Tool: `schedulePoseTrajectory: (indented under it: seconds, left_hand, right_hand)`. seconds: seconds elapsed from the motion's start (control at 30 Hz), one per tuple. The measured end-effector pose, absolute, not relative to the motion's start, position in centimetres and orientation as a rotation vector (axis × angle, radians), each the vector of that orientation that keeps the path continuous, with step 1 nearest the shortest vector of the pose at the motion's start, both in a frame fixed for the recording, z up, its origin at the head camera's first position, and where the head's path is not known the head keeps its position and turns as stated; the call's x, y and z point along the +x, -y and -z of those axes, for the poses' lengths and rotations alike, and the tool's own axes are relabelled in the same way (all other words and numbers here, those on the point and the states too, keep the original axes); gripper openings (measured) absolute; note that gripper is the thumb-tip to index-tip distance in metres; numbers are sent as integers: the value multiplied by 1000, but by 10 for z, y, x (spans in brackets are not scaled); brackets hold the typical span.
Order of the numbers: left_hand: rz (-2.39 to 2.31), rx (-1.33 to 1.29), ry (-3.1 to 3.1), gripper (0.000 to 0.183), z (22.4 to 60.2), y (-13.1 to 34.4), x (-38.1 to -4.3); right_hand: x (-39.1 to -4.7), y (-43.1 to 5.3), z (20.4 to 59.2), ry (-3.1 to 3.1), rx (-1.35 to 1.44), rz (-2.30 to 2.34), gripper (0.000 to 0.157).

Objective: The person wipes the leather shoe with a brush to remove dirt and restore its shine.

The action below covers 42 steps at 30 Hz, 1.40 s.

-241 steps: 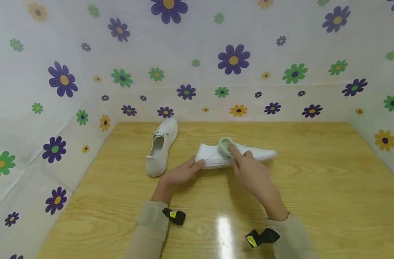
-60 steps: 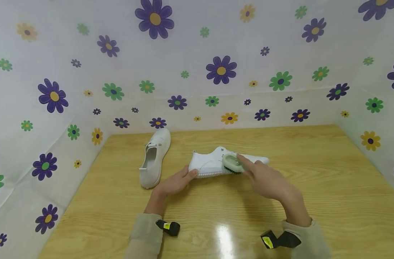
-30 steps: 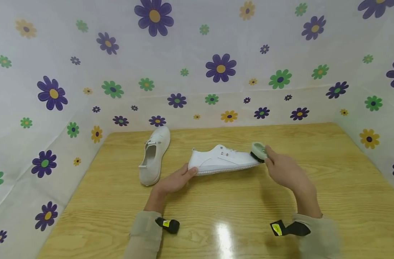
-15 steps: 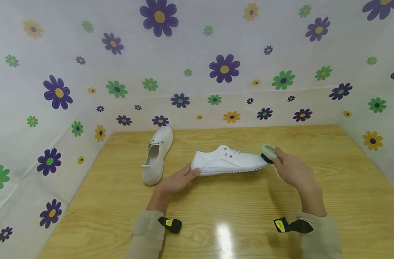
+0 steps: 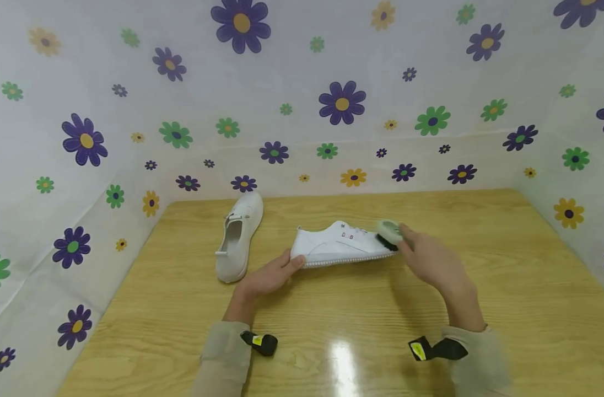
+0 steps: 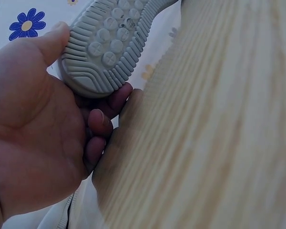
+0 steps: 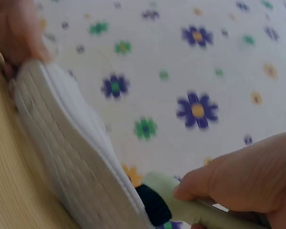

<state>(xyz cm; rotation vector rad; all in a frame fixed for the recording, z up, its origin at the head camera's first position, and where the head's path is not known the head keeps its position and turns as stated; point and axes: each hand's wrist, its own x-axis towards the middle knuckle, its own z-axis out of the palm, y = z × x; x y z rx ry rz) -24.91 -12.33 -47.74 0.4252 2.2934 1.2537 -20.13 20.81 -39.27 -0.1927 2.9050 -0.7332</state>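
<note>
A white lace-up shoe (image 5: 327, 246) lies on its length across the middle of the head view, toe to the right. My left hand (image 5: 269, 275) grips its heel, thumb on the near side; the left wrist view shows the grey ridged sole (image 6: 109, 43) tipped toward that camera. In my right hand (image 5: 433, 262) is a pale green brush (image 5: 389, 230) with dark bristles (image 7: 153, 205), held by its handle. Those bristles meet the shoe's toe area. The second white shoe (image 5: 240, 237) stands at the left, its toe pointing to the back.
A wooden table (image 5: 332, 342) carries everything. White flower-printed cloth (image 5: 292, 71) rises along the table's back and sides. Each sleeve bears a black strap with a camera, the left one (image 5: 262, 342) and the right one (image 5: 436, 348).
From the shoe's middle side, the brush travelled right to the toe tip, then came slightly back left over the toe. My left hand keeps its hold on the heel.
</note>
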Motion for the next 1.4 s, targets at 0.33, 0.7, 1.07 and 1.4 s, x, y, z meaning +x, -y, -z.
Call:
schedulePoseTrajectory:
  seconds: [0.33,0.7,1.07,1.4]
  left_hand:
    - [-1258,422,-2260,75,479,123,-250]
    - [-1272,429,-2269,73,476,123,-251]
    - [-1257,463,-2291,72,475,126,-251]
    - [-1217,473,-2304,73,474,125,-249]
  right_hand:
    - [-199,-200,392,-2905,-209,751,53]
    - [-205,-221,390,-2894,-140,722,55]
    - [-201,-190,387,-2874,-313,816,51]
    - [-205,-236,394,-2883,-110,724,57]
